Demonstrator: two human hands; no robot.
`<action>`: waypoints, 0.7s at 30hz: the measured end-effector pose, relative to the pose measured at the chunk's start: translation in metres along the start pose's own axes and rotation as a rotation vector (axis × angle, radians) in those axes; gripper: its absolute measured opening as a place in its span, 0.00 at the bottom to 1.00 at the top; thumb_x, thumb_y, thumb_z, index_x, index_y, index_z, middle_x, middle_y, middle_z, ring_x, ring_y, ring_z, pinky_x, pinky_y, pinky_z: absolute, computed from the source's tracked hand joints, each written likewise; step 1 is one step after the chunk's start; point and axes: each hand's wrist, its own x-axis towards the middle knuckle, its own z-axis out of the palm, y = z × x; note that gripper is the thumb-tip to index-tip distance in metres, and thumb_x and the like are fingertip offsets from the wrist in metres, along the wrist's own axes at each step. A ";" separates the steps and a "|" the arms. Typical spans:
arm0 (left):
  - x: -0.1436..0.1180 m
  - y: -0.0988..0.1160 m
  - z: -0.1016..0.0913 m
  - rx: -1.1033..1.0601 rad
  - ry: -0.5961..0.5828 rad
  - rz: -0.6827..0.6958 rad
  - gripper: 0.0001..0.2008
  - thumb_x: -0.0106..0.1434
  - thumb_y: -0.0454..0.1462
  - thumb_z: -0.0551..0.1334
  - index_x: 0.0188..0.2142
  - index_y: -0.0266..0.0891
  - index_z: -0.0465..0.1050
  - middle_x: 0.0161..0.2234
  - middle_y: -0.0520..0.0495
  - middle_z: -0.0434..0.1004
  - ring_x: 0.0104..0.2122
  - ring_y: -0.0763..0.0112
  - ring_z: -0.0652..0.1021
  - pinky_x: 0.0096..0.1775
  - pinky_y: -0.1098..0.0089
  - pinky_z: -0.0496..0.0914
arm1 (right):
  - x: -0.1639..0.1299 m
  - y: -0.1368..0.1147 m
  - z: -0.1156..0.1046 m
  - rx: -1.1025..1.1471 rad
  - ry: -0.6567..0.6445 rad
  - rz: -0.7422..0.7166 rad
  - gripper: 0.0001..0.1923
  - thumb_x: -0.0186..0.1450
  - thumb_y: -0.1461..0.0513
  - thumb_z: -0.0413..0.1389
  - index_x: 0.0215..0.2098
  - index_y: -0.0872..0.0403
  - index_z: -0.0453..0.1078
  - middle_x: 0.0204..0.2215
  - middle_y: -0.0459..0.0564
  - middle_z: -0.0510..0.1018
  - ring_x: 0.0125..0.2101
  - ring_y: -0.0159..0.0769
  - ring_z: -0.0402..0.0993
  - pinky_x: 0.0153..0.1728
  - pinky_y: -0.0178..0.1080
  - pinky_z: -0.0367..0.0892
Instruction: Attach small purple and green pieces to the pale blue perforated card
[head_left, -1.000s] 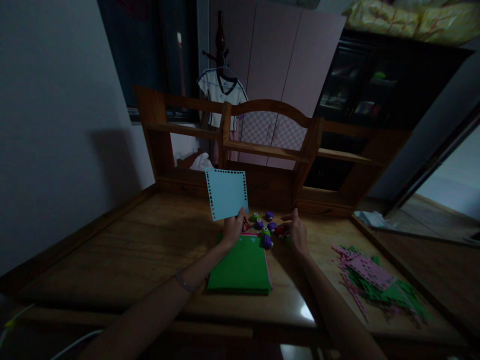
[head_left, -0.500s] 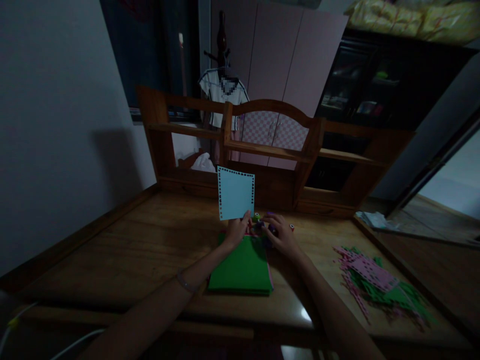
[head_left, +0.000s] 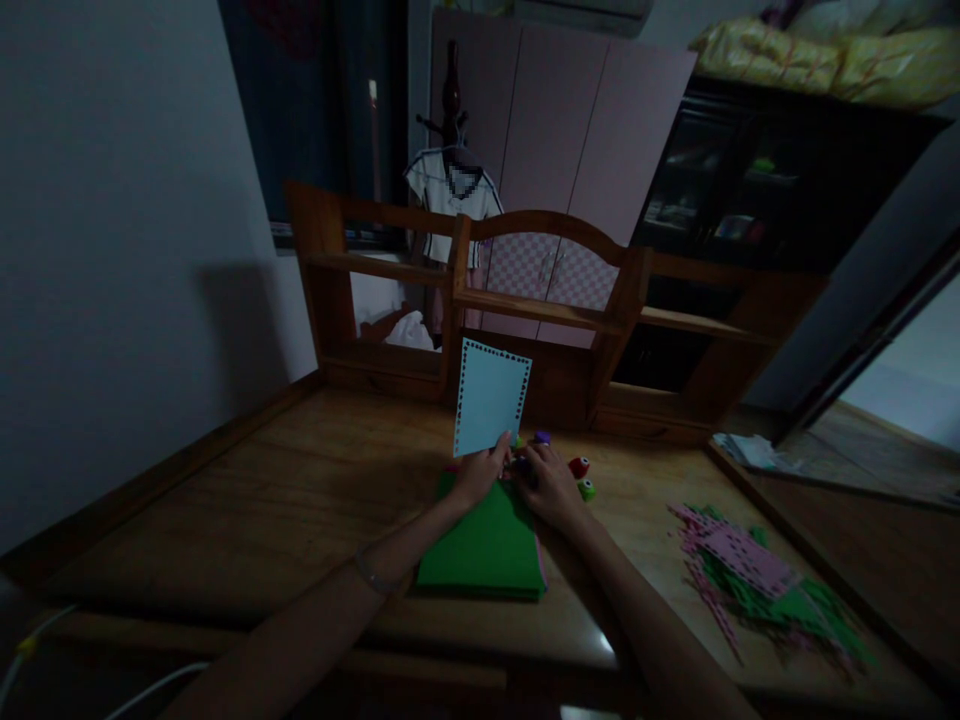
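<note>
My left hand (head_left: 481, 472) pinches the lower right corner of a light blue paper sheet (head_left: 491, 400), held upright. Small dark punched holes run along the sheet's left, top and right edges. Just right of it, my right hand (head_left: 551, 482) has its fingers curled over something dark purple, mostly hidden, that I cannot make out. Around that hand lie small craft punches: a purple one (head_left: 541, 438) behind, a red one (head_left: 579, 467) and a green one (head_left: 586, 489) with eye-like spots. Below both hands lies a stack of green paper (head_left: 480, 555) with a pink edge showing.
Punched pink strips (head_left: 750, 560) and green scraps (head_left: 817, 610) are heaped on the table's right side. A wooden shelf unit (head_left: 540, 307) rises along the back of the wooden table (head_left: 300, 480). White cables (head_left: 161, 688) hang at the lower left.
The blue sheet and my left hand have moved right and tilted slightly. My right hand has shifted down and left, its fingers closing beside the left hand; the red and green punches show more.
</note>
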 end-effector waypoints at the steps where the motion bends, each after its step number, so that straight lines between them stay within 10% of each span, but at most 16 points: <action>1: 0.000 0.000 0.000 0.025 0.009 0.019 0.24 0.64 0.52 0.49 0.19 0.40 0.66 0.17 0.52 0.68 0.23 0.69 0.71 0.34 0.71 0.63 | 0.000 0.000 0.002 0.001 0.006 0.011 0.15 0.61 0.62 0.54 0.47 0.51 0.65 0.42 0.54 0.70 0.45 0.45 0.66 0.44 0.44 0.63; 21: 0.000 -0.002 0.000 -0.047 -0.026 0.031 0.25 0.64 0.51 0.49 0.18 0.40 0.65 0.13 0.53 0.62 0.19 0.70 0.68 0.33 0.70 0.62 | 0.003 0.000 -0.005 0.172 0.233 0.186 0.13 0.66 0.55 0.51 0.45 0.52 0.66 0.39 0.54 0.75 0.40 0.43 0.71 0.42 0.44 0.65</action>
